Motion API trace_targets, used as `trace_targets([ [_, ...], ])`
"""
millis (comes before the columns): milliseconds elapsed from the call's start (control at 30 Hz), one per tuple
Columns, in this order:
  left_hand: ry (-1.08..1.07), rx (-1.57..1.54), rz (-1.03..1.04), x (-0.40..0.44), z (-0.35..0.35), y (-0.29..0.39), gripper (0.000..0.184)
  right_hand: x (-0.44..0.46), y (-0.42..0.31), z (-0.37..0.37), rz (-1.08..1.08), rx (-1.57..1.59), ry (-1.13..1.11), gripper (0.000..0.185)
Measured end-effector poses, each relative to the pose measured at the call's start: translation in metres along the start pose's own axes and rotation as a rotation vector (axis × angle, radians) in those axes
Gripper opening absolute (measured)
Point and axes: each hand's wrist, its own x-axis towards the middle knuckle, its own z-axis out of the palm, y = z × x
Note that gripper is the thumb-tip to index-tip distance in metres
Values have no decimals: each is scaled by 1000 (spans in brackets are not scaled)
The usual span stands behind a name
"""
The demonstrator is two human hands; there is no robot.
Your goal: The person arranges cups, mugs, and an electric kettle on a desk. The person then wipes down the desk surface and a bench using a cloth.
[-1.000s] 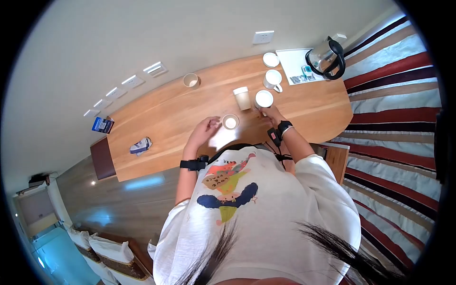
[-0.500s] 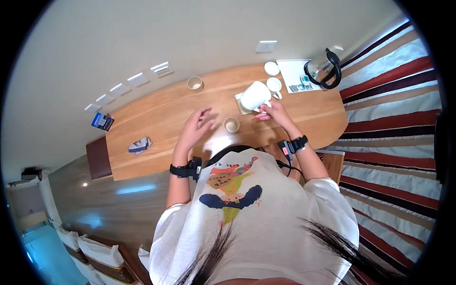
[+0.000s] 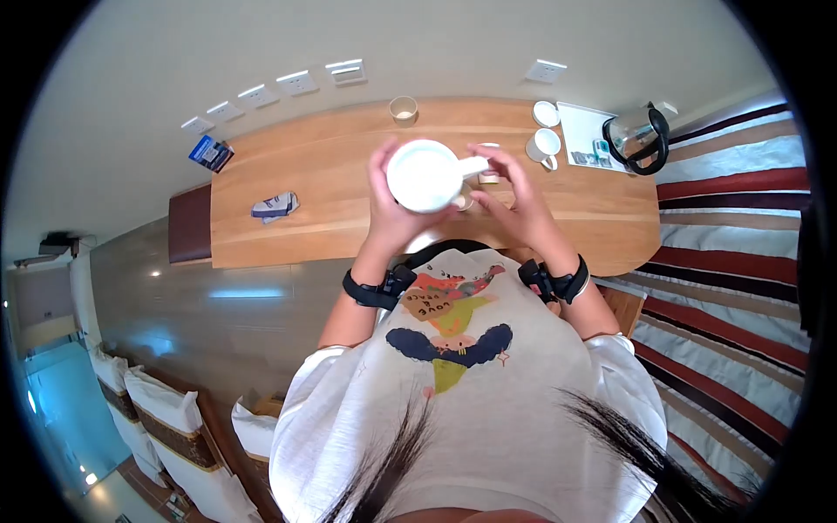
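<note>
Above the wooden desk (image 3: 331, 157), white mug (image 3: 425, 175) held up, left hand (image 3: 397, 205) cupping its side, right hand (image 3: 523, 202) gripping its handle.

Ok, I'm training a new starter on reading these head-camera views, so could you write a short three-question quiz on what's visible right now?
1. True or false: the kettle stands towards the right-hand end of the wooden table.
2. The left hand cups the held white mug. Where are the fingers of the right hand?
a) at that mug's handle
b) at the kettle
c) on the striped curtain
3. How many white mugs with handles can be seen, counting the held one?

Key: 1. True. 2. a. 3. Two: the held one and the standing mug on the table.
</note>
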Motion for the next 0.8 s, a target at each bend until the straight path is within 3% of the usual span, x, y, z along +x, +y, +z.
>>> trace_targets([
  [67, 143, -179, -214, 6, -4, 16, 103, 5, -6, -1, -48, -21, -21, 50],
  [133, 158, -179, -189, 9, -9, 16, 105, 9, -4, 4, -52, -5, -39, 50],
  [200, 159, 52, 81, 11, -11, 20, 105, 13, -4, 7, -11, 55, -74, 48],
  [333, 146, 148, 168, 15, -19, 43, 106, 22, -10, 12, -34, 105, -87, 44],
  [400, 181, 171, 133, 15, -23, 50, 105, 27, -18, 16, -245, -153, 66, 44],
  [433, 184, 176, 134, 14, -24, 52, 105, 25, -13, 17, -248, -150, 64, 44],
  [500, 234, -74, -133, 13, -30, 55, 94, 24, 0, 18, -600, -557, 138, 43],
  [533, 233, -74, -129, 14, -33, 53, 94, 25, -1, 18, -602, -559, 141, 43],
  [600, 233, -491, -370, 15, -38, 44, 80, 27, -9, 22, -713, -692, 13, 38],
  [633, 227, -482, -395, 14, -38, 41, 69, 27, -12, 25, -706, -699, 19, 38],
  [800, 87, -326, -502, 13, -25, 24, 60, 30, -13, 21, -416, -721, -80, 16],
])
